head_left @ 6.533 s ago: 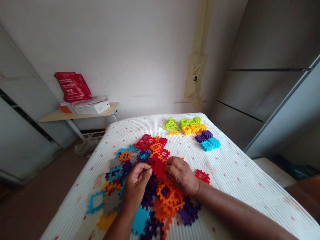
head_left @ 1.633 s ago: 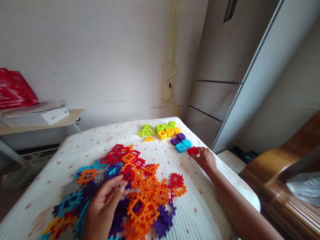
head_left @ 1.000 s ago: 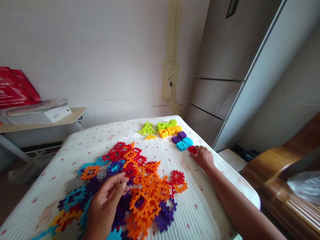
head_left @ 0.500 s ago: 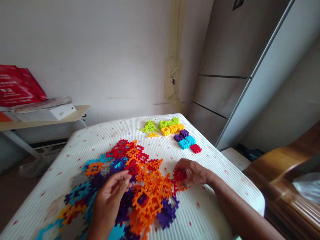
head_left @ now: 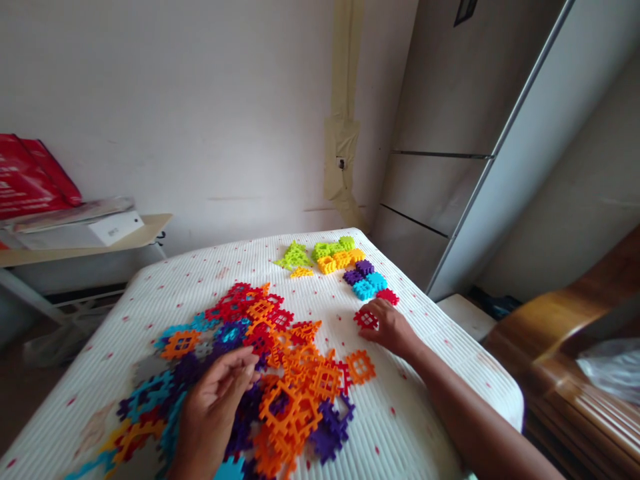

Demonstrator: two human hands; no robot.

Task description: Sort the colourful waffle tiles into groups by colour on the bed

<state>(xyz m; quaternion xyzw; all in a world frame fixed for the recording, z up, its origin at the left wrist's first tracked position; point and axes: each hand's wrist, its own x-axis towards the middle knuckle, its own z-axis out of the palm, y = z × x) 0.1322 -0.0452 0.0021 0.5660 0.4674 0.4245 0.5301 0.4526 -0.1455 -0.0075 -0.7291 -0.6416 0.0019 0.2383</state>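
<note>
A heap of flat interlocking plastic tiles (head_left: 280, 373), orange, red, purple, teal and grey, lies on the white ribbed bedcover (head_left: 425, 400). My left hand (head_left: 213, 410) rests on the heap with fingers loosely curled, holding nothing I can see. My right hand (head_left: 393, 327) is stretched to the right of the heap, fingers pinched on a red square tile (head_left: 366, 319). Beyond it sits a sorted row: a red tile (head_left: 388, 297), teal tiles (head_left: 369, 287), purple tiles (head_left: 359, 272), yellow tiles (head_left: 340, 260) and green tiles (head_left: 313, 252).
A low shelf (head_left: 80, 247) at left carries a white box (head_left: 100, 230) and a red bag (head_left: 30, 183). Grey cabinet panels (head_left: 450, 167) stand behind the bed. A wooden piece of furniture (head_left: 565, 347) is at the right, close to the bed's edge.
My right hand set one red tile down beside the teal ones, drew back to the heap, took another red tile and now carries it toward the sorted row. My left hand stayed on the heap.
</note>
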